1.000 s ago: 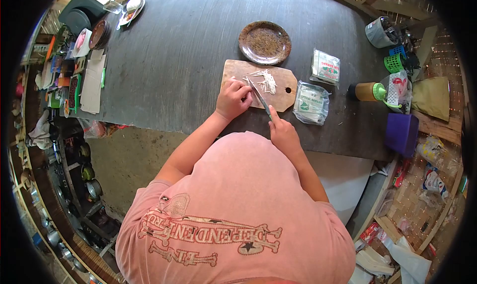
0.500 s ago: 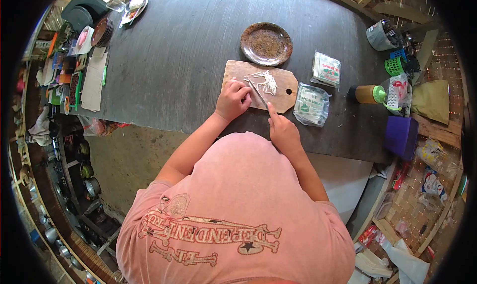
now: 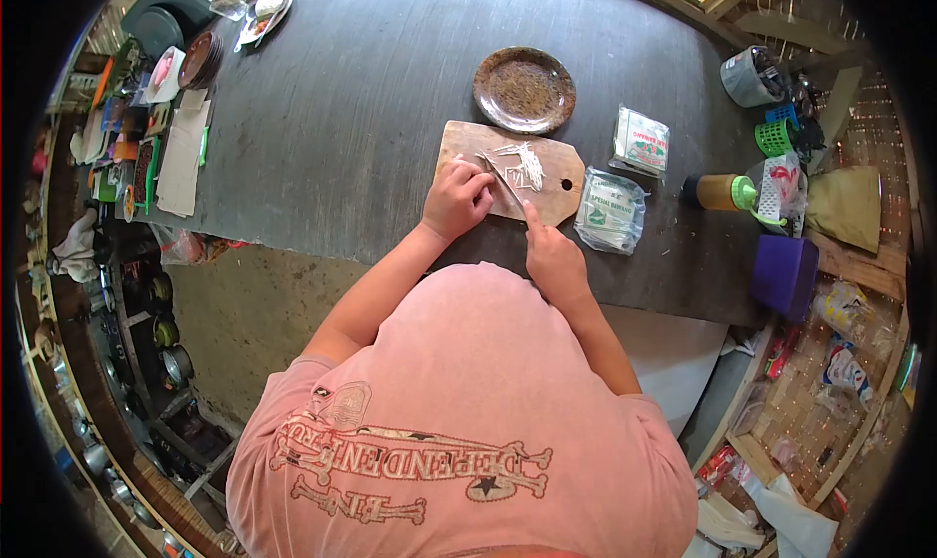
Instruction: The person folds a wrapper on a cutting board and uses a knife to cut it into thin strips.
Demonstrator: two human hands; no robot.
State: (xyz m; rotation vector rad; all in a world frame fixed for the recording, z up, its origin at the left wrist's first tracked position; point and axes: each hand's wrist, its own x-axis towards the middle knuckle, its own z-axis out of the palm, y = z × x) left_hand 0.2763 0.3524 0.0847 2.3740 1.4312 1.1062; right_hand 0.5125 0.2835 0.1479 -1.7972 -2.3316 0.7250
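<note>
On the right half of a wooden cutting board (image 3: 549, 206), which is pale brown with a hole near its right end, lies a loose heap of thin white strips (image 3: 528, 166), with a few shorter pieces on its near side. A slim metal knife (image 3: 506, 181) slants across the board from near right to far left, its tip just beside the fingers of the left hand (image 3: 457, 199). These fingers are bent and drawn together over the board's left part; whether they pinch anything cannot be told. The right hand (image 3: 556, 263), at the board's near edge, is closed around the knife's handle, the index finger extended along it.

Just beyond the board's far edge is a round, glossy brown speckled plate (image 3: 524, 87). To the right, two clear plastic packets with green print, one near (image 3: 610, 212) and one far (image 3: 641, 140), rest on a broad dark table (image 3: 361, 119). Farther right lies a brown-filled bottle with a light green cap (image 3: 720, 192); a purple box (image 3: 784, 275) is nearer. At far left is a white plate of food (image 3: 280, 19).
</note>
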